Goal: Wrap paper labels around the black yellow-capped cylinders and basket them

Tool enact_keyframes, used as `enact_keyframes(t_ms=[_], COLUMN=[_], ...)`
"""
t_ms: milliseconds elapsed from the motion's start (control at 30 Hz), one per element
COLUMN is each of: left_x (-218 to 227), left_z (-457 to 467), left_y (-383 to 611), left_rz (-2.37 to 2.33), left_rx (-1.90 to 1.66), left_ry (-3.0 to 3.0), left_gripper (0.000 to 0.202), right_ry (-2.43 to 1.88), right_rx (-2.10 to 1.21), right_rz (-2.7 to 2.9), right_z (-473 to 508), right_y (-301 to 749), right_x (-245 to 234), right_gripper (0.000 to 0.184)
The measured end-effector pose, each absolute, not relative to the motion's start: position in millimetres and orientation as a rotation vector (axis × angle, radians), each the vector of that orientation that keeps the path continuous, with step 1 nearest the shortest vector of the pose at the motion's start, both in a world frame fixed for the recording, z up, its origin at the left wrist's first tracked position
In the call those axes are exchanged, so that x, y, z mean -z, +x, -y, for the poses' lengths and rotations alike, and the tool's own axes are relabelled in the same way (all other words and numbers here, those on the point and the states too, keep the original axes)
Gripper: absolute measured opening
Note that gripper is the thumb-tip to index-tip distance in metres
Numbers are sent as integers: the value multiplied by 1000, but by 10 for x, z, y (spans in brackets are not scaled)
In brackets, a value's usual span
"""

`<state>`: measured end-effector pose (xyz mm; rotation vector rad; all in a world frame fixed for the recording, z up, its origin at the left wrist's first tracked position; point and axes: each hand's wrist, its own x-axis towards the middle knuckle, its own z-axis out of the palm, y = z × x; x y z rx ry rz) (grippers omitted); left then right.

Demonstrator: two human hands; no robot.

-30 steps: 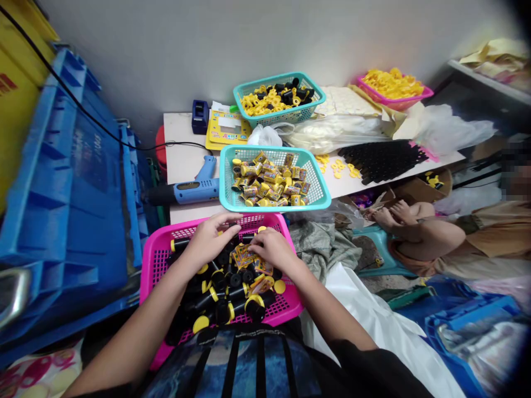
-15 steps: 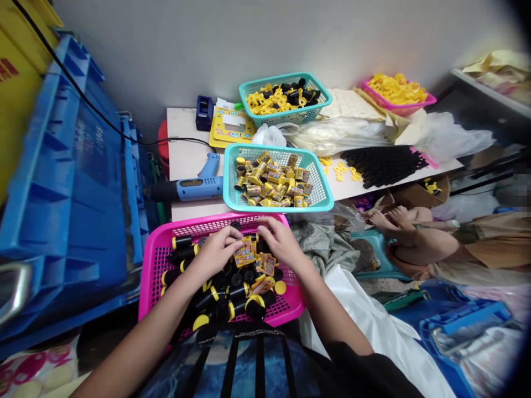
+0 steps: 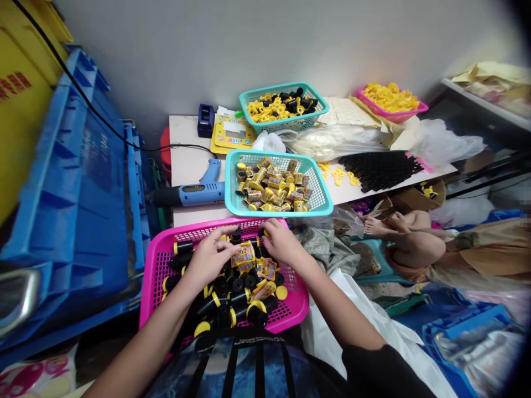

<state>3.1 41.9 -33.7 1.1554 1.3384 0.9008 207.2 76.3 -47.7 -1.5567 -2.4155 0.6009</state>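
A pink basket [image 3: 155, 265] on my lap holds several black tubes with yellow caps [image 3: 232, 301] and loose yellow printed labels [image 3: 265, 269]. My left hand [image 3: 209, 255] is over the basket's middle, fingers curled, pinching a yellow label [image 3: 244, 255]. My right hand [image 3: 281, 242] rests at the basket's far rim, fingers bent onto a black tube I can barely see. Just beyond, a teal basket [image 3: 321, 194] contains several label-wrapped tubes [image 3: 271, 188].
A blue hot-air gun [image 3: 194, 192] lies left of the teal basket on a white table [image 3: 182, 163]. Farther back stand a second teal basket [image 3: 282, 105] and a pink tray [image 3: 388, 99] of yellow parts. Blue crates [image 3: 78, 193] stand left. Another person's legs [image 3: 415, 249] are right.
Both hands shifted toward the basket's far rim. My left hand came in from the left and pinched a yellow label; my right hand moved up from the labels to the rim.
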Motion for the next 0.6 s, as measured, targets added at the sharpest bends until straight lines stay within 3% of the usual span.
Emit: enact_keyframes(t_ms=[200, 333, 467, 600], left_x=[292, 302, 305, 312], left_z=[-408, -395, -378, -374], left_y=[109, 167, 180, 139], left_rz=[-1287, -1245, -1232, -1339], left_rx=[-996, -1072, -1071, -1036], left_ry=[1158, 1170, 1108, 1075], left_gripper=[44, 34, 29, 30], right_ry=[-1316, -1345, -1330, -1170], right_rx=[-1343, -1363, -1304, -1570], right_rz=[1572, 1498, 1487, 1134], right_z=[-509, -468, -480, -464], right_y=[2075, 1908, 1838, 1922], right_x=[300, 351, 384, 361], right_gripper=[25, 19, 25, 23])
